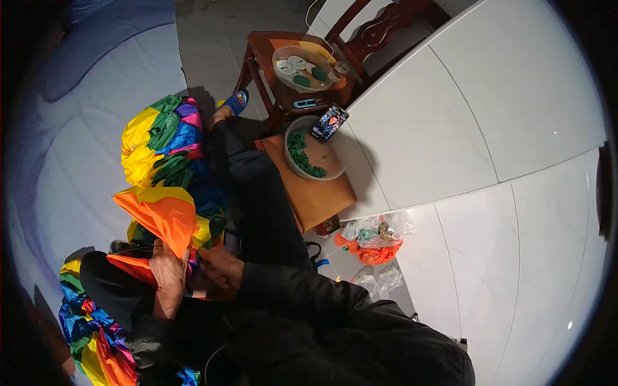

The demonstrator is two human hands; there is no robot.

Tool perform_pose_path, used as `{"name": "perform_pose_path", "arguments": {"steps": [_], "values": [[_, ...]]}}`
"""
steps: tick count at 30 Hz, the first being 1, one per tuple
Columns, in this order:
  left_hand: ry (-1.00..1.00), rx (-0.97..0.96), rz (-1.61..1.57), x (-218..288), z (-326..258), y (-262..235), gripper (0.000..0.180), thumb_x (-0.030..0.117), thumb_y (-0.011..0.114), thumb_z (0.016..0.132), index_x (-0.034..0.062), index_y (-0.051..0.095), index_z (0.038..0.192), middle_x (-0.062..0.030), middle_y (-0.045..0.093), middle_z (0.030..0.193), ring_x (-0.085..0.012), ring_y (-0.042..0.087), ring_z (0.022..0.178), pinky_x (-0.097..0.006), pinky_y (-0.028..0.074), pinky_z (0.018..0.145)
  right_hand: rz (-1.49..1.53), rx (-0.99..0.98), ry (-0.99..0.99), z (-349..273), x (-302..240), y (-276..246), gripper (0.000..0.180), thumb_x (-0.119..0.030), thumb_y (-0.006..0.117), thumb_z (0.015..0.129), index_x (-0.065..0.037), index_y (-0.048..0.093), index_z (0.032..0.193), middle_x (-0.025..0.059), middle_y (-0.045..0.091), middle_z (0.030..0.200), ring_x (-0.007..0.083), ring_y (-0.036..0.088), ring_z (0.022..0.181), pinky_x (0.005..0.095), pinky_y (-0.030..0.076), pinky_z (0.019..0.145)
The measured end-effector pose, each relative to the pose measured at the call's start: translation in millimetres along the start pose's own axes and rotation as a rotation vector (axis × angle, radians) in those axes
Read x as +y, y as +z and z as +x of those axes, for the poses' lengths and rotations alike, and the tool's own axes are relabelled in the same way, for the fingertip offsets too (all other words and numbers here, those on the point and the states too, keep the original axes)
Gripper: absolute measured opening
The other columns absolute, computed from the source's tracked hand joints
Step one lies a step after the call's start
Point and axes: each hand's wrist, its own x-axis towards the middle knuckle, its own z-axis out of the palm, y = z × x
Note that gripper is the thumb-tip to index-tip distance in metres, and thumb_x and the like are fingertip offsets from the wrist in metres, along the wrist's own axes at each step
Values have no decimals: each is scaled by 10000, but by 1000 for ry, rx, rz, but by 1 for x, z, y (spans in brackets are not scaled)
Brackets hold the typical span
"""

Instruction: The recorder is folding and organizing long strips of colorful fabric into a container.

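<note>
Over my lap, my left hand [168, 276] is closed on a piece of shiny orange and yellow fabric [164, 215], which stands up in a peak beyond the fingers. Close beside it on the right, my right hand [221, 267] has its fingers curled in. Whatever is between those fingers, if anything, is too small to make out. More orange cloth hangs below the left hand, by my knee. Past my hands lies a bunched heap of multicoloured fabric [138, 145] in yellow, green, blue and pink. A second multicoloured heap [96, 350] lies at the lower left.
A brown stool [328, 199] on my right carries a clear tub [331, 168] with green pieces and a leaning phone [329, 123]. Beyond, a wooden chair [261, 45] holds another tub [278, 64]. Plastic bags [376, 248] lie on the floor beside a white tiled wall [444, 116].
</note>
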Motion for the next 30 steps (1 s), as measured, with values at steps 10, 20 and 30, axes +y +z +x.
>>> {"name": "perform_pose_path", "arguments": {"steps": [10, 20, 30], "values": [[-163, -33, -313, 12, 15, -15, 410, 377, 630, 944, 9, 662, 1122, -259, 668, 982, -445, 658, 844, -485, 540, 689, -1358, 531, -821, -12, 2, 17, 358, -349, 471, 1027, 6, 514, 1005, 138, 595, 624, 310, 625, 573, 406, 496, 530], [-159, -46, -333, 16, 17, -17, 416, 344, 646, 938, -38, 648, 1104, -275, 662, 945, -455, 652, 824, -477, 542, 697, -1464, 469, -871, -11, -1, 12, 325, -310, 480, 1026, 10, 508, 977, 151, 616, 673, 323, 629, 605, 427, 504, 557], [-145, -41, -318, 17, 16, -16, 418, 347, 645, 941, -43, 650, 1092, -275, 665, 934, -456, 653, 813, -480, 541, 683, -1500, 436, -827, -6, -1, 9, 352, -320, 452, 1036, 21, 532, 1004, 169, 614, 696, 337, 632, 641, 453, 509, 581]]}}
